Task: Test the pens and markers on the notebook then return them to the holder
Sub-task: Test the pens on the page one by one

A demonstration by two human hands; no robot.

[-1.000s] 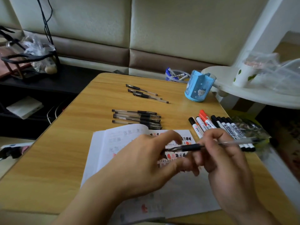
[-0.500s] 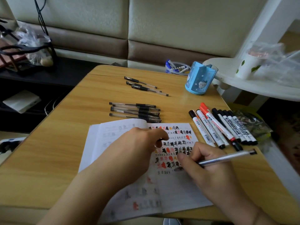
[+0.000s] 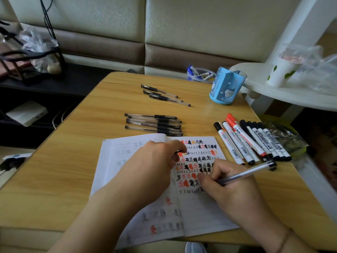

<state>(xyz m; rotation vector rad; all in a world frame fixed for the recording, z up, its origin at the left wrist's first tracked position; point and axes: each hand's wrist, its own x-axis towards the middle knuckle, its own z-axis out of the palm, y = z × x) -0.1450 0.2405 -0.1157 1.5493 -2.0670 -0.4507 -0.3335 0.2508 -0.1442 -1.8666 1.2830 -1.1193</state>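
An open notebook (image 3: 206, 212) lies on the wooden table (image 3: 69, 161), its right page filled with black and red test marks. My right hand (image 3: 231, 192) grips a clear gel pen (image 3: 244, 174) with its tip down on the right page. My left hand (image 3: 155, 167) rests on the notebook's middle, fingers curled, pinching what looks like the small dark pen cap (image 3: 176, 153). The blue pen holder (image 3: 226, 86) stands at the table's far right. Several gel pens (image 3: 155, 124) lie above the notebook, three more pens (image 3: 164, 95) farther back. Several markers (image 3: 251, 141) lie to the right.
A crinkled plastic bag (image 3: 286, 137) sits by the markers at the table's right edge. A clear tub with blue items (image 3: 198, 74) stands behind the holder. A white plastic stool (image 3: 284, 92) with a cup (image 3: 279, 72) overhangs the far right corner.
My hands separated after uncapping the pen. The right hand turned the pen tip down onto the page and writes; the left hand settled on the notebook.
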